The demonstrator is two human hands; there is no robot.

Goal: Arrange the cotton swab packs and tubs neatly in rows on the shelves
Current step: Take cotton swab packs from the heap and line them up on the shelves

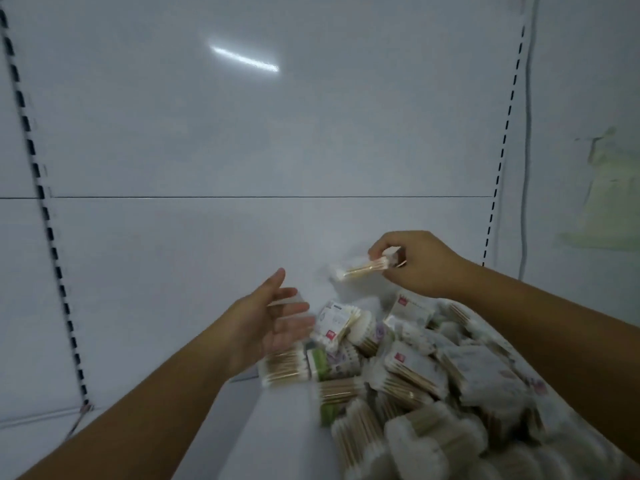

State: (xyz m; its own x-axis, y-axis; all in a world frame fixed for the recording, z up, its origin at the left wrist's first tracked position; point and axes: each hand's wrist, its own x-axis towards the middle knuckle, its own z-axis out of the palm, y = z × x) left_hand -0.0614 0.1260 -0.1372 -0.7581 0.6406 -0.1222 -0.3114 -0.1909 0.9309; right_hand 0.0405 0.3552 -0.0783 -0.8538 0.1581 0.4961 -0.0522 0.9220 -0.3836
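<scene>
A heap of cotton swab packs (412, 372) lies jumbled on the white shelf (284, 420) at the lower right. My right hand (419, 263) pinches one clear pack of wooden-stick swabs (363, 268) and holds it above the far edge of the heap. My left hand (273, 323) hovers with spread fingers just left of the heap, palm turned to the right, with nothing in it. Below that hand lies another swab pack (282, 368), apart from the palm. The picture is blurred by motion.
A white back panel (263, 116) fills the view, with a horizontal seam halfway up. Slotted shelf uprights run down the left (45, 216) and the right (498, 168). The bare shelf surface stretches left of the heap.
</scene>
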